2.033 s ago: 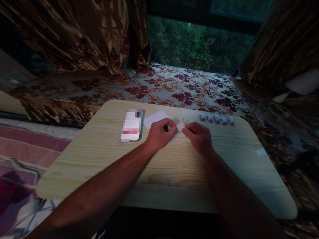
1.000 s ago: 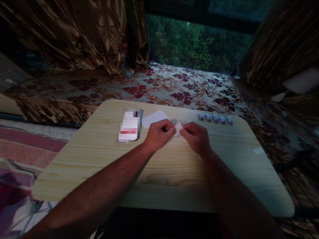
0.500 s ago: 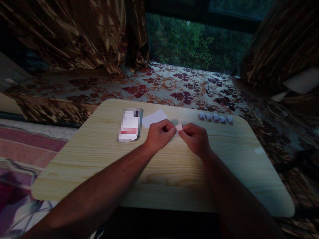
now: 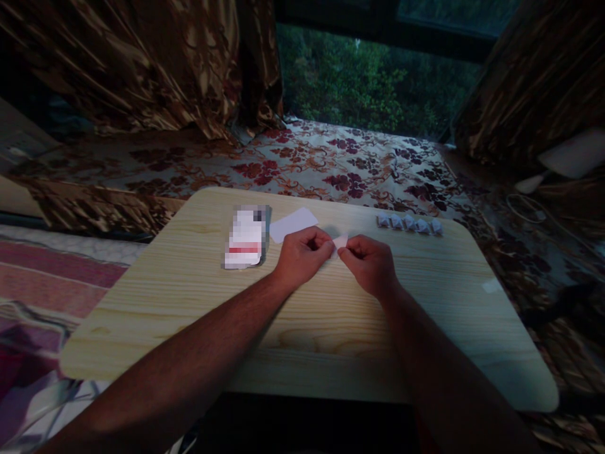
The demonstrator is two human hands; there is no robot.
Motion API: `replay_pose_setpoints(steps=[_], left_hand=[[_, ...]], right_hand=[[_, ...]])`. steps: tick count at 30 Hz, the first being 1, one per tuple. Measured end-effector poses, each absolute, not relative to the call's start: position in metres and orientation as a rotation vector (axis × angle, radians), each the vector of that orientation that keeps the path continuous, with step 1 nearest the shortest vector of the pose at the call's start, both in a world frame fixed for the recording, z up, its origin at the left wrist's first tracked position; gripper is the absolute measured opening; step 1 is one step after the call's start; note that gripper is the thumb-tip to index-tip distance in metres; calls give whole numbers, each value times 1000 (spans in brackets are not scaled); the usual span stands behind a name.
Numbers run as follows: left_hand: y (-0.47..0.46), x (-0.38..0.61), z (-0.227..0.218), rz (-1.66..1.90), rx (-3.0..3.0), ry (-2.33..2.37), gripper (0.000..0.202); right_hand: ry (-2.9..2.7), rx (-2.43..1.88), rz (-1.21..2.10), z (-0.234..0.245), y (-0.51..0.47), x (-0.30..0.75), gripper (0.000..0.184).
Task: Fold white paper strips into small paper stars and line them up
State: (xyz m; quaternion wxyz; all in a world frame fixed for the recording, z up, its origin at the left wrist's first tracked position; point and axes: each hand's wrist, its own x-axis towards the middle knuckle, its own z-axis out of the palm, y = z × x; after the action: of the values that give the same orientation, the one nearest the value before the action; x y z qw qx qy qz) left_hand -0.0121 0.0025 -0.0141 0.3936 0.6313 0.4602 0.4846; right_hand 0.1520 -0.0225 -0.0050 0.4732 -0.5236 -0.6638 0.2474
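A small white piece of paper point(image 4: 339, 241) is held between my two hands, above the middle of the wooden table point(image 4: 302, 328). My left hand point(image 4: 305, 253) pinches its left side between thumb and forefinger. On the opposite side, my right hand point(image 4: 371, 260) is closed with thumb and fingers on the paper's edge. Part of the paper is hidden by the fingertips, so its folds cannot be made out. Just behind my left hand lies a flat stack of white paper strips point(image 4: 293, 223).
Several small folded paper pieces point(image 4: 409, 223) stand in a row at the table's back right. A blurred-out white and red object point(image 4: 244, 236) lies at the left. A small paper scrap point(image 4: 491, 286) is near the right edge. Behind are a floral-covered ledge point(image 4: 350, 157) and curtains point(image 4: 189, 69).
The paper between my fingers has tilted, its upper point now leaning lower and to the right. My right fingers have shifted slightly; the left hand is almost still.
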Motion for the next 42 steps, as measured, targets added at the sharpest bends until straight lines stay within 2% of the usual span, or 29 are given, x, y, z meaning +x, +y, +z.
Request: replay_pose_setpoints(steps=[8, 17, 25, 27, 35, 42], left_hand=[[2, -11, -13, 1208, 1526, 1147, 9], [1, -11, -12, 1203, 1527, 1132, 11], [1, -12, -11, 1215, 1509, 1129, 12], [2, -12, -13, 1233, 1498, 1102, 12], [7, -14, -16, 1342, 1492, 1031, 14], [8, -14, -13, 1352, 1436, 1057, 16]], right_hand=[[-1626, -1261, 621, -6, -22, 150, 21], [-1682, -1319, 581, -9, -21, 152, 16], [-1676, -1342, 593, -1, -25, 151, 30], [-1662, -1322, 634, 2, -25, 152, 30], [-1573, -1195, 967, 7, -24, 155, 12], [-1465, -1072, 1210, 5, -22, 158, 21]])
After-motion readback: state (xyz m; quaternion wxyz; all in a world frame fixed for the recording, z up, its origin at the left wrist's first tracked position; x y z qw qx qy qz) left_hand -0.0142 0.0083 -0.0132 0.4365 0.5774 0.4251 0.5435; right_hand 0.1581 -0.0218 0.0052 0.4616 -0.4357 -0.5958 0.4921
